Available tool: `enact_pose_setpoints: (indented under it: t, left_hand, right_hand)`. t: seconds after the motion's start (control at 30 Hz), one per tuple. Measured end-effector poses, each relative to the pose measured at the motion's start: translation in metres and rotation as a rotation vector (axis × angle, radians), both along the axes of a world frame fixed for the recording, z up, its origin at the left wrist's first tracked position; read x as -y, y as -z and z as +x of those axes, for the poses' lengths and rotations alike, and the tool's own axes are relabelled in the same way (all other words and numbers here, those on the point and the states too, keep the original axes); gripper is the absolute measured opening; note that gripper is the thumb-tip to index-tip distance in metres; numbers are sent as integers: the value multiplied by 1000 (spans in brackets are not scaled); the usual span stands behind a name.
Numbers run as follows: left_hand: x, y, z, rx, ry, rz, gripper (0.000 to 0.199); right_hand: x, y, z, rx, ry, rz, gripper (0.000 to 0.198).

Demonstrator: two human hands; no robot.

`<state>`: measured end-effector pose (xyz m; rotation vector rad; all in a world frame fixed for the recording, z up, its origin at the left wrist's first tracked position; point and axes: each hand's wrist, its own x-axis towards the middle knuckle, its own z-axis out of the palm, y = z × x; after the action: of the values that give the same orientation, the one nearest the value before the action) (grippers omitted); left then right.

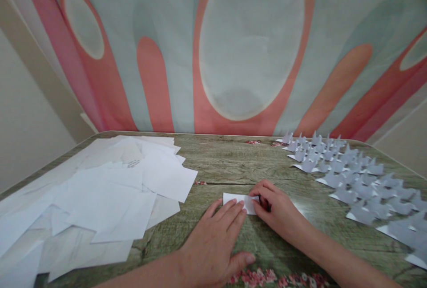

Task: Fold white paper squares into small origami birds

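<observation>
In the head view, a small white paper rectangle (249,200) lies on the green-brown wood-patterned worktop (216,159). The left hand's (211,237) flat, loosely spread fingers steady it; the right hand's (274,208) curled fingers pinch its right end. Uneven pressure could skew it, creasing crookedly.

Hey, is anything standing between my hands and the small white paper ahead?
Nothing visible: your left hand rests on the small white paper, and your right hand touches its right end. The loose sheets lie apart, off to the left.
</observation>
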<state>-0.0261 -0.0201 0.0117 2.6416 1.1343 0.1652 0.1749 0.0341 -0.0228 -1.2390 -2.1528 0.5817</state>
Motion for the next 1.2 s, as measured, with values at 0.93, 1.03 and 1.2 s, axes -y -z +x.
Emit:
enact_pose_setpoints:
  t: [0.93, 1.03, 1.2]
  left_hand:
    - [-3, -2, 0, -41, -48, 86, 49]
    - [-3, -2, 0, -77, -47, 125, 47]
    - [-2, 1, 0, -99, -35, 163, 48]
  right_hand:
    - [27, -11, -9, 506, -68, 352, 21]
    - [28, -11, -9, 517, -62, 354, 22]
    - [35, -7, -8, 561, -82, 418, 32]
